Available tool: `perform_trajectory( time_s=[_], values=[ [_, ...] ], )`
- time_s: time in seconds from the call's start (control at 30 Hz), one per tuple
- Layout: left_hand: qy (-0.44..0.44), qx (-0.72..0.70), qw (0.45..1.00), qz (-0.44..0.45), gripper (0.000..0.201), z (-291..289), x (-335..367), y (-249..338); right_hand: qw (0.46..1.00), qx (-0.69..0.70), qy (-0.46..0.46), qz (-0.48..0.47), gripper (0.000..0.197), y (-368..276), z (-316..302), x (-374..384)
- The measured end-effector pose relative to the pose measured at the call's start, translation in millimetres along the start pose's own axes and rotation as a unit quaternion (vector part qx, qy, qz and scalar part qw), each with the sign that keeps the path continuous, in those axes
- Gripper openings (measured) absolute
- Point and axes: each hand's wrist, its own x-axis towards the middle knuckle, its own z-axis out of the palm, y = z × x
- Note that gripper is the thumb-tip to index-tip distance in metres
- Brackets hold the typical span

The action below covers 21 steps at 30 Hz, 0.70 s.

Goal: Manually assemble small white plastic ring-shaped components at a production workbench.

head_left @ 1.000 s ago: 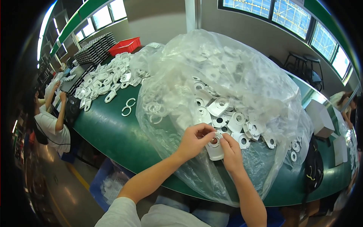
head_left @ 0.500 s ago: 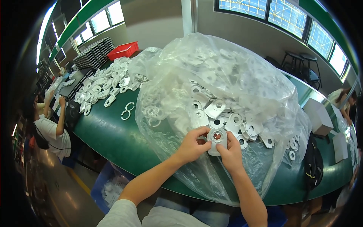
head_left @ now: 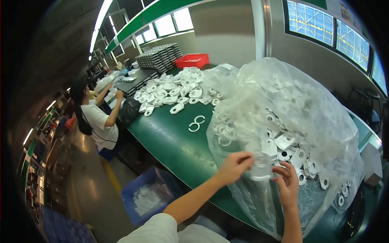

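Grey wall [head_left: 227, 46] and bright windows [head_left: 165, 26] back a green surface [head_left: 162, 139]; take the clock from the white part in hand, 12 lying away from the person. That part [head_left: 261, 169], blurred, is held up just above the near side of a clear bag [head_left: 318, 115], probably so that it can be turned freely in good light. The left hand [head_left: 234, 167] has its grip narrowed on the part's 10 o'clock edge, apparently pinching thumb against fingers. At 4 o'clock the right hand [head_left: 287, 184] keeps a half-wide grip, fingers curled and apart from the thumb; whether it touches the part I cannot tell, though it seems placed to steady it.

Toward 1 o'clock the bag lies slack around more parts [head_left: 285, 139], its gap facing the person, presumably for easy reach. Two open rings [head_left: 195, 130] lie together at 10, with a pile [head_left: 172, 91] beyond, perhaps spread loose for picking. Farther off, at 11, sits a red bin [head_left: 192, 61]. Between 8 and 9, below the surface, a blue crate [head_left: 171, 178] holds pale pieces.
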Motion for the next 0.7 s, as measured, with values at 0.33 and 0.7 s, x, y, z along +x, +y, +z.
perform_trajectory(
  time_s=[0.33, 0.7],
  values=[
    [0.428, 0.025, 0.903, -0.021, 0.026, -292.2, -54.5, -36.2, 0.986, -0.166, 0.002, -0.019, 0.021, 6.4, 0.6, 3.0],
    [0.268, 0.416, 0.858, 0.137, 0.031, -203.8, 25.2, -46.5, 0.974, -0.208, 0.047, -0.071, 0.02, 5.5, -18.7, 10.5]
  ],
)
